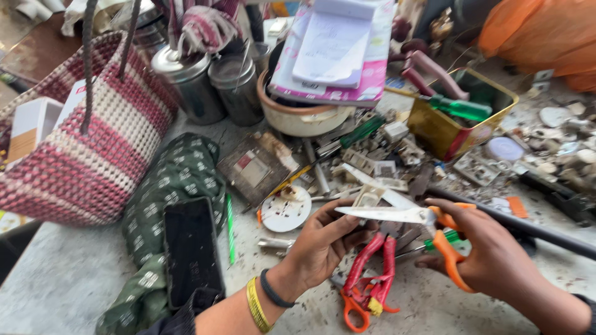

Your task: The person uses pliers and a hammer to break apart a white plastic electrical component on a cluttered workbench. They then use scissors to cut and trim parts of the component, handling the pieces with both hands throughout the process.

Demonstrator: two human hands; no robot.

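You're at a small electrical repair bench: switch parts [372, 166], screwdrivers [459, 108] and pliers [372, 267] litter the worktop [62, 279] around your grip.

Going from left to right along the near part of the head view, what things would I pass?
Woven bag → green patterned cloth → black phone → left hand → red pliers → orange-handled scissors → right hand.

White boxes [34, 124] inside striped basket [93, 155]
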